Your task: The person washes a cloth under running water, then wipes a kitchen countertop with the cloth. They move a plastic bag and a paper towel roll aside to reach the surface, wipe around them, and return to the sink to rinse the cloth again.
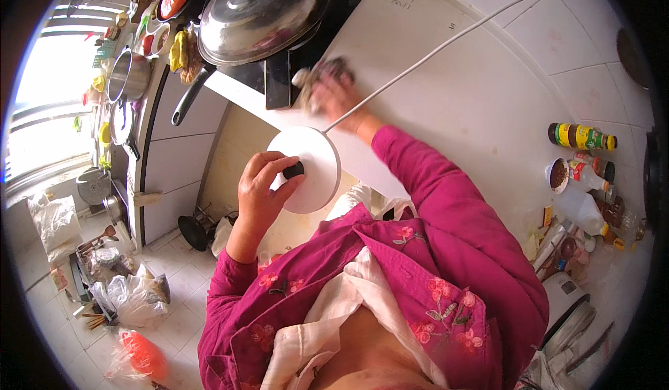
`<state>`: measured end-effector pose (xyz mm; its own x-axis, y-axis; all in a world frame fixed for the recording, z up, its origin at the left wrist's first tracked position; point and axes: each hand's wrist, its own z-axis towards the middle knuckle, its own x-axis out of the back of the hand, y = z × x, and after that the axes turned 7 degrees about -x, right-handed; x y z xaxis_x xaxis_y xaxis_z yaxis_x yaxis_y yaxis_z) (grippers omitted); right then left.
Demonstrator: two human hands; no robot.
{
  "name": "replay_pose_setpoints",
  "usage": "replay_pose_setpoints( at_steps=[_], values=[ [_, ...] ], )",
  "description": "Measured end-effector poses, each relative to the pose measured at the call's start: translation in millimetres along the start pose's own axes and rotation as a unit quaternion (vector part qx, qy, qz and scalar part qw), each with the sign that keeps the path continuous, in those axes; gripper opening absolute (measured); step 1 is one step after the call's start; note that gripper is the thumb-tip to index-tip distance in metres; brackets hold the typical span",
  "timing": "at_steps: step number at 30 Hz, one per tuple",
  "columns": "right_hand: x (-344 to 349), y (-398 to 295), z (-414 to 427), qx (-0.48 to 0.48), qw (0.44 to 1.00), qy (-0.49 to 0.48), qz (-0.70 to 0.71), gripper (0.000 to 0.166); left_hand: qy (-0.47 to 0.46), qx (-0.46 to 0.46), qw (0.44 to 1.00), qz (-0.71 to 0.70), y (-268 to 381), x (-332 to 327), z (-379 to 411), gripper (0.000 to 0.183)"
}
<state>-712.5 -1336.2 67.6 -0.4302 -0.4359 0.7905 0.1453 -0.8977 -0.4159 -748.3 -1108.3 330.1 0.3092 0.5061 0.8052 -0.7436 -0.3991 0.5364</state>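
Observation:
My left hand grips the black knob of a round white lid-like disc, held up in front of me; a white cable appears to run from the disc's edge. Blurred, my right hand presses on a crumpled cloth on the pale countertop, beside the black cooktop. Close to that hand, a dark, flat rectangular object lies at the cooktop's front edge. How the fingers meet the cloth is partly blurred.
A large lidded pan sits on the cooktop, its black handle jutting over the front edge. Sauce bottles and jars stand at the right. A steel pot is at the left by the window. Bags and utensils lie lower left.

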Motion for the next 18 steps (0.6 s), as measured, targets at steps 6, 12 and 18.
replay_pose_setpoints(
  at_steps=[6, 12, 18],
  values=[
    [24.6, 29.9, 59.7, -0.192, 0.974, 0.049, -0.11, 0.029, -0.01, -0.004, 1.0, -0.002, 6.8, -7.3, -11.4, 0.034],
    [-6.2, -31.6, 28.5, -0.108, 0.992, 0.006, -0.063, 0.023, -0.004, 0.001, 1.0, -0.015, 8.5, -11.4, -15.6, 0.033],
    [16.7, 55.7, 69.4, -0.207, 0.966, 0.05, -0.15, 0.027, -0.001, 0.002, 1.0, -0.01, 10.7, -11.7, -18.8, 0.035]
  ],
)
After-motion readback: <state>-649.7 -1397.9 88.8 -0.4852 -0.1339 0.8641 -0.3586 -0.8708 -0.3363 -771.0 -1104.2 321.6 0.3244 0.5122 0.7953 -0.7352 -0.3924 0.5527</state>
